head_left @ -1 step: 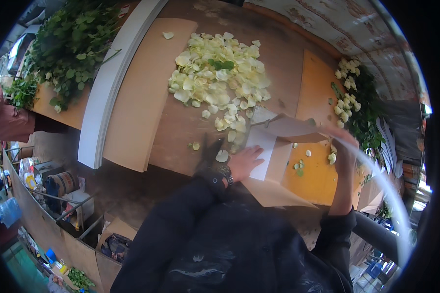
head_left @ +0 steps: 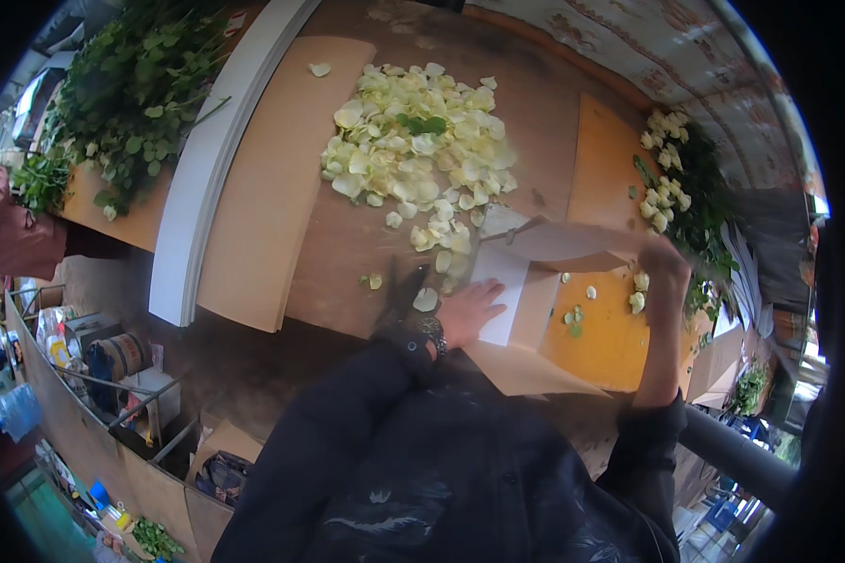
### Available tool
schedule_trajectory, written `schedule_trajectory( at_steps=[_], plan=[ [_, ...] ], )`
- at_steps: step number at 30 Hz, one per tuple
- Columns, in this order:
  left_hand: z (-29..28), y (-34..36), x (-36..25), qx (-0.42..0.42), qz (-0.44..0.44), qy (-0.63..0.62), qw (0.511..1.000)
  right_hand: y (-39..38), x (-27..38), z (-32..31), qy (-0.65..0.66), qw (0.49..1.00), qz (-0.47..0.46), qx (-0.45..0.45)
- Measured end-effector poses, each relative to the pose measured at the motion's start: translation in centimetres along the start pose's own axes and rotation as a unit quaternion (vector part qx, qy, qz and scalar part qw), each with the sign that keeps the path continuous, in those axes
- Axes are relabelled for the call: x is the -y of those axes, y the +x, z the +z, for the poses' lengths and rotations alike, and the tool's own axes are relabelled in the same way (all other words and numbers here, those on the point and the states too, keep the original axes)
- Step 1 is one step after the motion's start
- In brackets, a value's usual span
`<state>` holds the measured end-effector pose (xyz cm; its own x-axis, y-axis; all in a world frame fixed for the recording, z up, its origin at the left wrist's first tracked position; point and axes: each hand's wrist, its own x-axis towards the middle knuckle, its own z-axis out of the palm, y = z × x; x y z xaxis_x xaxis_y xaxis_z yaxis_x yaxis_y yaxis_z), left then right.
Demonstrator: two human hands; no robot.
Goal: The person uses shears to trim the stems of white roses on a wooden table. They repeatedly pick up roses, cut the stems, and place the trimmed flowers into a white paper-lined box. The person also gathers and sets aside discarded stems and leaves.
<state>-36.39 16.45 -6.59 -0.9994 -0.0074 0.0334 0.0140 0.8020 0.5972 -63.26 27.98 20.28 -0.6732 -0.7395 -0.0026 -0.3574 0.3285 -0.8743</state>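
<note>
Where white paper lies, the left hand rests.

A working flower room

This appears to be a workshop for cut flowers. A wooden worktable bears a heap of pale petals at twelve o'clock, and bunched cream roses lie between two and three. A folded brown sheet spreads at four. At ten o'clock are leafy stems, beside stacked white sheets. Another person's pink sleeve enters at nine. A metal frame stands among clutter at eight; patterned sheeting shows around one.
</note>
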Motion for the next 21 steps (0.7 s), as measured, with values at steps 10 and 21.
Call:
schedule_trajectory(
  at_steps=[10,21],
  plan=[
    [-4.0,1.2,-1.1,0.115,-0.030,-0.111,0.987,9.5,-0.6,3.4,-0.032,0.982,0.183,-0.022],
    [-9.7,-1.3,-10.7,0.107,0.043,-0.123,0.986,-5.2,-2.6,1.2,0.006,0.996,0.030,0.088]
  ],
)
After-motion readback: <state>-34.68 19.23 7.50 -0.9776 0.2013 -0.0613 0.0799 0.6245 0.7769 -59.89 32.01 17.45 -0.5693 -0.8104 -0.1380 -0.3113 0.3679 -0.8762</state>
